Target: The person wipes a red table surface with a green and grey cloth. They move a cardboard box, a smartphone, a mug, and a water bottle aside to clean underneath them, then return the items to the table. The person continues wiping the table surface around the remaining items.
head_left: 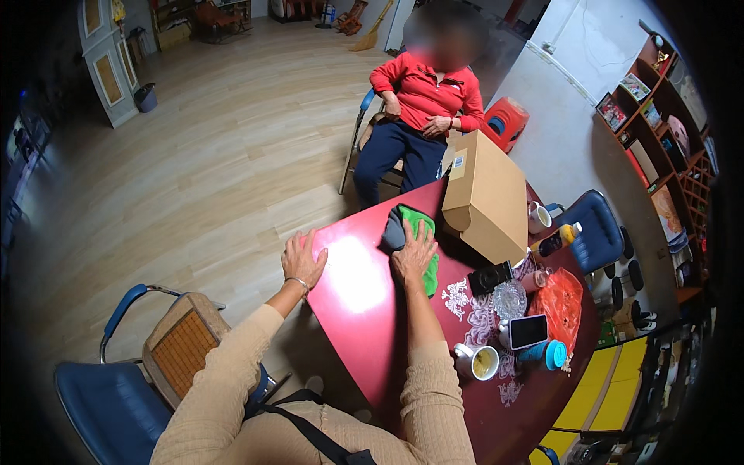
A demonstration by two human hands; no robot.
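My left hand (304, 261) rests at the left edge of the red table (353, 329), fingers spread and nothing in them. Farther right, my right hand (416, 254) lies flat with its fingers apart on a folded green and dark grey cloth (427, 284). Part of the cloth is hidden under that hand. Just beyond it stands a brown cardboard box (496, 194). Right of my right forearm are a black camera (490, 277), a clear glass ashtray (509, 299) and a white cup (477, 362) with yellowish liquid.
A person in a red top (434, 97) sits beyond the table. A phone (528, 332), a blue-lidded container (553, 355), a red plastic bag (559, 306), a bottle (558, 239) and a white mug (539, 218) crowd the right side. Chairs (116, 403) stand at the left.
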